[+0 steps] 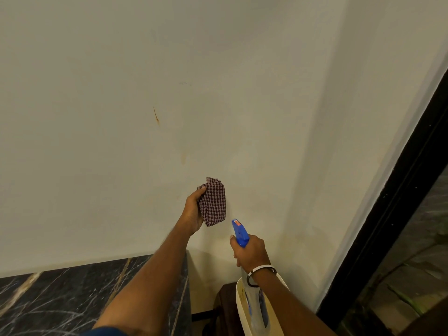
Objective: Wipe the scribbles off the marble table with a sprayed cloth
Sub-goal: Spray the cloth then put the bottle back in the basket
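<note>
Folded checked cloth [213, 202] was held up in the air by the left hand [194, 209], fingers curled round its left edge, flat face turned toward the spray bottle [240, 232]. Likely so the mist lands on the cloth and not on the wall [169, 93] just behind it. The bottle's blue head sat just below and right of the cloth, nozzle aimed up at it; the right hand [251, 251] was wrapped round the bottle neck, one finger forward near the trigger, can't tell if it was squeezing. Small orange label on the nozzle, text too small to read. No brand legible on the clear bottle body.

Dark marble table [72, 301] lay well below and left of the cloth, under the left forearm; no scribbles visible on the part in view. Cream basket [240, 301] sat below the cloth, right of the table edge, with the bottle's lower part in front of or inside it, unclear. White-and-black band on the right wrist [261, 272]. Judged step: wetting the cloth, wiping not yet begun.
</note>
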